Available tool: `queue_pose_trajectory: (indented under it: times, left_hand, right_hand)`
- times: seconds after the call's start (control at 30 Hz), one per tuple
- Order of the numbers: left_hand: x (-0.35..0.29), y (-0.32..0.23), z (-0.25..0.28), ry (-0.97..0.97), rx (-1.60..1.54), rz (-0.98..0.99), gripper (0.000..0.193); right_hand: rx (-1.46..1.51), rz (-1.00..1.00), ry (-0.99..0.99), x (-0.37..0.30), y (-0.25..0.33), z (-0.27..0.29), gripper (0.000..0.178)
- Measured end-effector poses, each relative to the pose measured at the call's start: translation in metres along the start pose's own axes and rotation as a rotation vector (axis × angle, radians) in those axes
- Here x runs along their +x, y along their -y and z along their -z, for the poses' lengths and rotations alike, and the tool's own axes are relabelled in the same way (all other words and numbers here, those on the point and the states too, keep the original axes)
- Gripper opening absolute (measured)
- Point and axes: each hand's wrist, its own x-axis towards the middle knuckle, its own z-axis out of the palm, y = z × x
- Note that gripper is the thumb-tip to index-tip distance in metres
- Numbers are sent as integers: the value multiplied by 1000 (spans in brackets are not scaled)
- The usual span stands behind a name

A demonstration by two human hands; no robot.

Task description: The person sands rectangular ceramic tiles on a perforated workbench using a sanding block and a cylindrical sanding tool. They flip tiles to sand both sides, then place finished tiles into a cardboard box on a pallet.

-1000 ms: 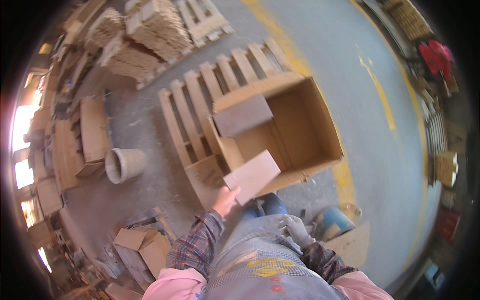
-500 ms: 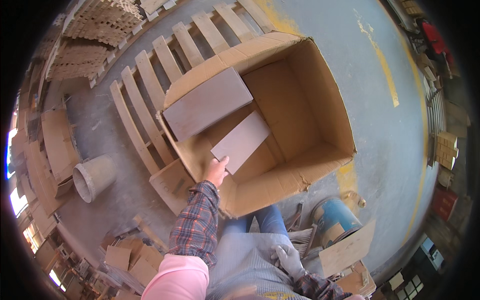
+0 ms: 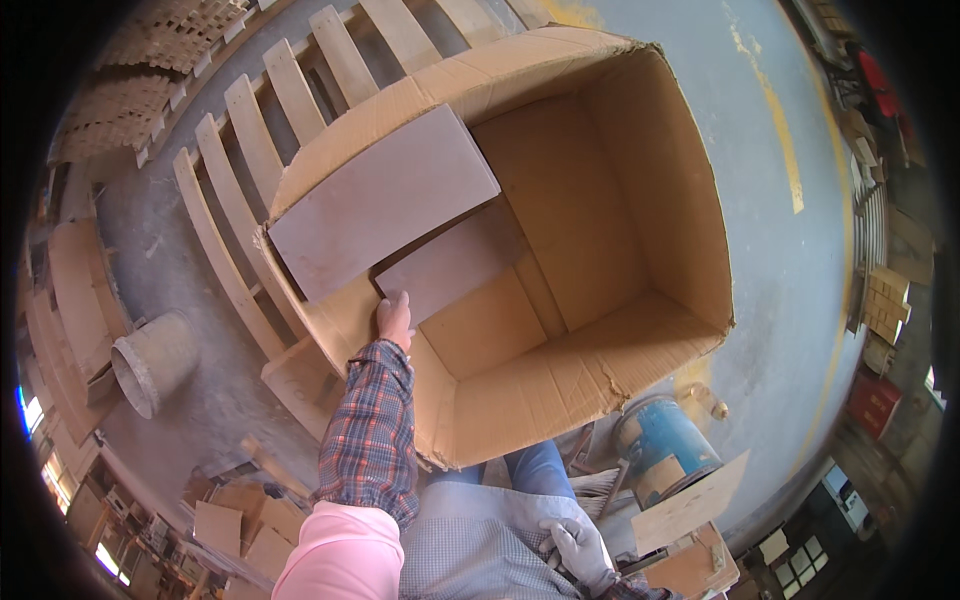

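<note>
A large open cardboard box (image 3: 560,385) stands in front of my legs. Inside, at its left, the top of a stack of flat grey-brown boards (image 3: 390,200) sits high near the rim. Lower in the box, beside that stack, lies a single rectangular board (image 3: 460,262) of the same colour. My left hand (image 3: 395,320) is closed on the near left corner of this board, thumb on top; its far end is in shadow. My right hand (image 3: 578,550), in a pale glove, rests against my grey checked apron (image 3: 470,540) with its fingers curled; their tips are hidden.
A wooden slatted pallet (image 3: 250,130) lies beyond the box at the left. A grey cylinder (image 3: 155,362) is on the floor to the left. Near my right leg stand a blue drum (image 3: 668,435) and a flat cardboard sheet (image 3: 690,505). Loose cardboard (image 3: 245,520) lies lower left.
My left hand has lowered the board deeper into the box and brought it alongside the stack. My right hand stays by the apron. The view has shifted slightly.
</note>
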Motion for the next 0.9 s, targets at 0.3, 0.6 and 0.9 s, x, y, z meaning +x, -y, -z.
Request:
queue_pose_trajectory:
  times: [0.3,0.6,0.9]
  left_hand:
    - [-14,17,-103,38,355,-239,43]
    - [15,17,-134,434,656,-426,40]
    - [-48,39,-69,583,786,-566,36]
  right_hand:
    - [16,-9,17,4,4,-4,34]
    - [72,-12,16,14,-8,5,34]
    - [11,119,13,19,-12,9,35]
